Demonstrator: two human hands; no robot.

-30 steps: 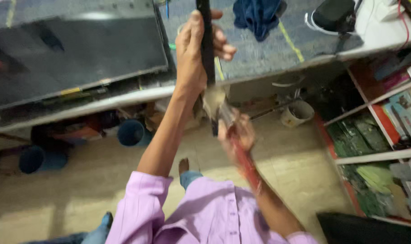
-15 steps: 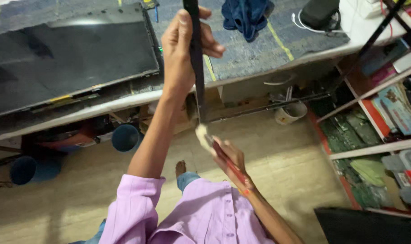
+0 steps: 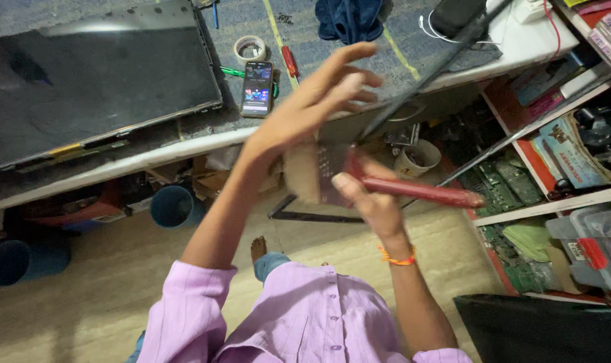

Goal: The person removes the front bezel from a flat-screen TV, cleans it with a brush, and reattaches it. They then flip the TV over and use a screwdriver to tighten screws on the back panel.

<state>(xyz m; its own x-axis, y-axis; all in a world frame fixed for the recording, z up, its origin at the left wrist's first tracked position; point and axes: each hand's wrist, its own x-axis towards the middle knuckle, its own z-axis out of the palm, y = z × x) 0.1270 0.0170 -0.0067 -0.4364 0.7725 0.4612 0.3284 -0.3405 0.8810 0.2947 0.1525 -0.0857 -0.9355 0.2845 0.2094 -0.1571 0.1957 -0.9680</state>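
The right hand [image 3: 369,202] grips a red-handled brush [image 3: 386,185], bristles against a long dark strip [image 3: 426,74]; the left hand [image 3: 312,107], fingers spread, steadies that strip just off the workbench's [image 3: 520,40] front edge; brushing looks underway, unfinished.

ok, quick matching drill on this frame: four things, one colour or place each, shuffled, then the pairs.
Things:
1. brush
2. phone
3. tape roll
4. cloth

Descriptions:
A. dark blue, bunched at the bench's far edge
B. red handle, in the right hand
C. screen lit, lying beside the flat panel
D. pale ring, just beyond the phone

Pairs: 1-B, 2-C, 3-D, 4-A
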